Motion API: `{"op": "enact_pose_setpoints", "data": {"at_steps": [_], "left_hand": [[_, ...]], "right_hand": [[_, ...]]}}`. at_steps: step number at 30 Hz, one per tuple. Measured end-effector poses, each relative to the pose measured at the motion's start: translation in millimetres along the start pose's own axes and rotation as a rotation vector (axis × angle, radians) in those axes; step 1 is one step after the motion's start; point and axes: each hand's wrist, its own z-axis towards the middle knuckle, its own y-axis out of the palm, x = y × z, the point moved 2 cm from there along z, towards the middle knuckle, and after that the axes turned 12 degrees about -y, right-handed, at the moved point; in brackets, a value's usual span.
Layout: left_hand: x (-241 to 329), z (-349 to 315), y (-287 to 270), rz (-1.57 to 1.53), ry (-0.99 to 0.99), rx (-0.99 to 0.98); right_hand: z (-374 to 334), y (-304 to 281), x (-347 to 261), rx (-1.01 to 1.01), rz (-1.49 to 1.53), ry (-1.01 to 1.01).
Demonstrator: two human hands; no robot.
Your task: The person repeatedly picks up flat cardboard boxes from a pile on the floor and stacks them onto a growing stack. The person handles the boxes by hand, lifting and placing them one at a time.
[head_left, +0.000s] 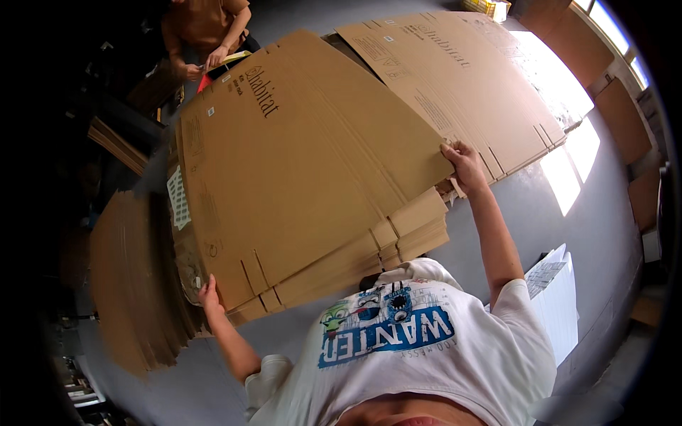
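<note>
A large flattened cardboard box (312, 156), brown with dark print and cut slots, lies slantwise across the top of a stack of similar flat boxes (419, 231). At its right corner my right hand (465, 167) is closed, the fingers pinching the edge. My left hand (211, 295) grips the same box at its near left edge, with the thumb showing and the other fingers partly hidden. The box's right corner sticks out past the stack beneath it.
Another stack of flat boxes (483, 92) stands at the far right, and more sheets (135, 284) stand at the left. A co-worker (206, 35) handles something small at the far left. White sheets (558, 298) are on my right, above the grey floor (604, 234).
</note>
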Motion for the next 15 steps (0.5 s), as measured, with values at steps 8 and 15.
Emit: {"op": "enact_pose_setpoints", "data": {"at_steps": [8,15], "left_hand": [[18,-136,263,-0.113,-0.017,-0.606],[6,-244,582,-0.210,-0.020,-0.689]], "right_hand": [[54,-200,-140,0.251,0.081,-0.304],[28,-184,-28,0.298,-0.178,0.059]]}}
